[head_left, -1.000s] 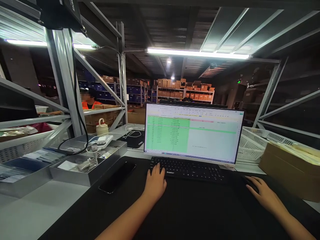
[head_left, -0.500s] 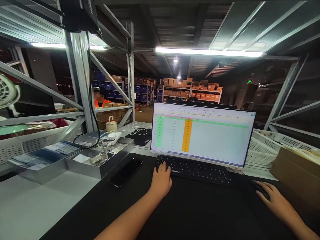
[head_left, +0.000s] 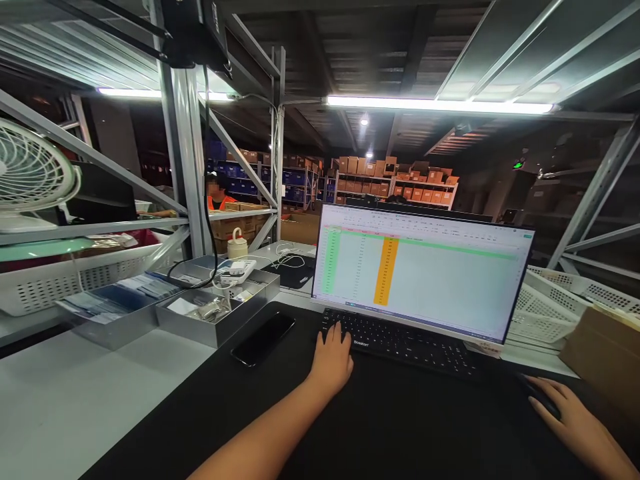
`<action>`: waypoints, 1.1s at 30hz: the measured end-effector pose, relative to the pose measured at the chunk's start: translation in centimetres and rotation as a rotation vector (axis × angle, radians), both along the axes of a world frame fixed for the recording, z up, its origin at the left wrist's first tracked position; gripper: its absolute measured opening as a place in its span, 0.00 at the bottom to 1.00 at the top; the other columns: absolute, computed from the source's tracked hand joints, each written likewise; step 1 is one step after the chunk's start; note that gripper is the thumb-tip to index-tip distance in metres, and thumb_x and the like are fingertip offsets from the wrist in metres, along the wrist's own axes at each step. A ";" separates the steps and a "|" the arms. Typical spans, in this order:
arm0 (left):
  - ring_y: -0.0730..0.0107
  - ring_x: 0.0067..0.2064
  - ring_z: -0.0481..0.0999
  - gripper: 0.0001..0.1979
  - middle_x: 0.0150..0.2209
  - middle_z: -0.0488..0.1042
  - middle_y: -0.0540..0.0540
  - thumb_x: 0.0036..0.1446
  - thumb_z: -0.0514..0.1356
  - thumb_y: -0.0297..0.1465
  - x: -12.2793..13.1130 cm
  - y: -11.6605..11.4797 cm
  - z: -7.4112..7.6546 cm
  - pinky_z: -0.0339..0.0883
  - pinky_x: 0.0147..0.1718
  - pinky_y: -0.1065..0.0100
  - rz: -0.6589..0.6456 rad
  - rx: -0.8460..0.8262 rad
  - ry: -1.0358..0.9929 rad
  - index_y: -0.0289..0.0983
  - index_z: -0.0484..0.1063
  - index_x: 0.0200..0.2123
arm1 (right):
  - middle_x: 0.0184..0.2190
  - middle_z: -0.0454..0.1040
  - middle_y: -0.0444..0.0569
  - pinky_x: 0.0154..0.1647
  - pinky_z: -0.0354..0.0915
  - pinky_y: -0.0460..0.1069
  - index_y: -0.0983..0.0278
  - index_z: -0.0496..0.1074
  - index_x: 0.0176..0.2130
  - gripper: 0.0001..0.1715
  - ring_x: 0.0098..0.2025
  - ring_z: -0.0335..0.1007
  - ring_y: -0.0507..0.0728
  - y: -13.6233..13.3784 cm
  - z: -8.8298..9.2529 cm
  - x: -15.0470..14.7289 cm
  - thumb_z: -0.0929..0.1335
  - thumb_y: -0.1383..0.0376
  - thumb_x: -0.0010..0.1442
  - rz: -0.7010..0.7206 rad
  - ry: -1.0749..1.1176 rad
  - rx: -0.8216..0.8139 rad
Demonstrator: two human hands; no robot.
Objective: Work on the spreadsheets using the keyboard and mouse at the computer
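Observation:
My left hand point(head_left: 332, 357) rests on the left end of a black keyboard point(head_left: 400, 341), its fingers spread over the keys. Over at the right, my right hand point(head_left: 570, 410) is wrapped round a black computer mouse point(head_left: 543, 397) on the dark desk mat point(head_left: 400, 427). Behind the keyboard stands a monitor point(head_left: 450, 280) showing a spreadsheet with a green column, an orange column and a green row. A black phone point(head_left: 264, 338) lies flat on the mat, left of my left hand.
Left of the mat, grey trays point(head_left: 215, 328) hold packets, a white power strip point(head_left: 237, 272) and cables. A cream bottle point(head_left: 237, 245) stands behind them. A fan point(head_left: 35, 170) is at far left; a cardboard box point(head_left: 603, 343) and white baskets point(head_left: 543, 307) are at right. Beyond, a person in an orange vest point(head_left: 220, 201).
The whole view has shifted, so the scene sits further right and more of the fan shows. Both hands keep their places on the keyboard and mouse.

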State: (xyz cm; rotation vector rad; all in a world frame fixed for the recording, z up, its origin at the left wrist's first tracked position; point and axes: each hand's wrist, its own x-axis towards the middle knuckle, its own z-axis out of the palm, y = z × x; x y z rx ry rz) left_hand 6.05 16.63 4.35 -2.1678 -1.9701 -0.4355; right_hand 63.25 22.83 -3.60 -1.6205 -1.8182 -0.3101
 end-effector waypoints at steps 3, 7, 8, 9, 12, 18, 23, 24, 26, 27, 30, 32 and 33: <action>0.45 0.71 0.59 0.30 0.72 0.57 0.32 0.60 0.53 0.31 0.0 0.0 0.1 0.54 0.67 0.41 0.003 -0.008 -0.003 0.35 0.64 0.66 | 0.51 0.78 0.56 0.47 0.76 0.63 0.51 0.77 0.52 0.32 0.52 0.77 0.70 0.0 0.0 -0.1 0.64 0.41 0.56 0.014 0.080 -0.055; 0.46 0.71 0.59 0.30 0.72 0.57 0.33 0.60 0.53 0.31 0.0 0.0 0.0 0.54 0.67 0.41 0.008 -0.004 0.005 0.36 0.64 0.66 | 0.52 0.77 0.56 0.48 0.75 0.63 0.54 0.77 0.53 0.35 0.54 0.76 0.70 -0.2 0.3 -0.4 0.64 0.40 0.55 0.007 0.112 -0.081; 0.46 0.71 0.59 0.30 0.72 0.57 0.32 0.60 0.53 0.31 0.0 0.1 -0.1 0.54 0.67 0.41 0.006 -0.003 0.005 0.35 0.64 0.66 | 0.52 0.77 0.56 0.48 0.75 0.63 0.54 0.77 0.53 0.35 0.54 0.76 0.70 -0.3 0.4 -0.5 0.64 0.40 0.55 0.005 0.110 -0.081; 0.46 0.71 0.59 0.30 0.72 0.57 0.31 0.60 0.53 0.31 0.0 0.1 -0.1 0.54 0.67 0.40 0.003 -0.003 0.004 0.35 0.64 0.66 | 0.52 0.77 0.55 0.49 0.75 0.62 0.54 0.77 0.53 0.35 0.54 0.76 0.70 -0.4 0.4 -0.6 0.64 0.40 0.55 0.001 0.106 -0.079; 0.46 0.71 0.59 0.30 0.71 0.58 0.30 0.60 0.53 0.30 0.0 0.1 -0.1 0.54 0.67 0.40 0.001 0.002 0.002 0.34 0.64 0.66 | 0.52 0.77 0.55 0.50 0.75 0.61 0.55 0.77 0.54 0.36 0.54 0.76 0.69 -0.5 0.7 -0.8 0.64 0.40 0.55 0.000 0.089 -0.074; 0.47 0.71 0.59 0.29 0.72 0.57 0.33 0.60 0.53 0.31 0.0 0.0 0.0 0.54 0.67 0.41 0.010 -0.001 0.007 0.36 0.64 0.66 | 0.51 0.77 0.55 0.51 0.74 0.61 0.55 0.77 0.53 0.34 0.53 0.76 0.68 -0.5 0.5 -0.7 0.63 0.40 0.56 -0.003 0.063 -0.053; 0.45 0.71 0.59 0.29 0.72 0.57 0.31 0.61 0.53 0.30 0.0 -0.1 0.1 0.54 0.67 0.41 0.003 -0.005 -0.001 0.34 0.64 0.66 | 0.51 0.77 0.54 0.51 0.74 0.61 0.55 0.76 0.53 0.34 0.53 0.76 0.68 -0.5 0.2 -0.5 0.63 0.40 0.57 -0.003 0.058 -0.058; 0.45 0.71 0.59 0.29 0.72 0.57 0.30 0.61 0.53 0.30 0.0 -0.1 0.1 0.54 0.67 0.41 0.003 -0.007 -0.003 0.34 0.64 0.66 | 0.51 0.77 0.54 0.51 0.74 0.61 0.55 0.76 0.53 0.34 0.53 0.76 0.68 -0.4 0.2 -0.4 0.63 0.40 0.57 -0.006 0.061 -0.061; 0.45 0.71 0.59 0.29 0.72 0.57 0.30 0.61 0.53 0.30 0.0 -0.1 0.1 0.54 0.67 0.41 0.000 -0.010 -0.003 0.33 0.64 0.66 | 0.52 0.77 0.55 0.54 0.73 0.62 0.56 0.76 0.54 0.35 0.54 0.76 0.68 -0.2 0.0 -0.2 0.64 0.40 0.57 0.003 0.061 -0.067; 0.45 0.71 0.59 0.29 0.72 0.57 0.30 0.61 0.53 0.30 0.0 0.0 0.1 0.54 0.67 0.40 0.001 -0.009 -0.003 0.33 0.64 0.66 | 0.52 0.77 0.55 0.56 0.72 0.62 0.56 0.76 0.54 0.35 0.55 0.75 0.69 -0.1 -0.1 0.0 0.64 0.41 0.57 0.014 0.060 -0.066; 0.45 0.71 0.59 0.29 0.72 0.57 0.29 0.61 0.54 0.31 0.0 0.1 0.0 0.53 0.68 0.40 0.004 0.000 0.000 0.33 0.64 0.66 | 0.53 0.75 0.57 0.59 0.69 0.64 0.58 0.75 0.55 0.35 0.57 0.73 0.70 0.2 -0.3 0.3 0.64 0.41 0.57 0.039 0.053 -0.066; 0.46 0.71 0.59 0.29 0.72 0.57 0.30 0.61 0.54 0.31 0.0 0.1 0.0 0.52 0.68 0.40 0.004 0.002 0.004 0.34 0.64 0.66 | 0.53 0.75 0.58 0.60 0.69 0.63 0.58 0.74 0.56 0.35 0.58 0.72 0.70 0.2 -0.2 0.2 0.63 0.42 0.58 0.041 0.044 -0.068; 0.46 0.71 0.59 0.29 0.72 0.57 0.30 0.61 0.54 0.31 0.0 0.1 0.1 0.52 0.68 0.40 0.003 0.000 0.007 0.34 0.64 0.65 | 0.53 0.74 0.58 0.60 0.68 0.63 0.57 0.74 0.56 0.34 0.58 0.72 0.69 0.1 0.0 0.0 0.63 0.43 0.59 0.038 0.035 -0.071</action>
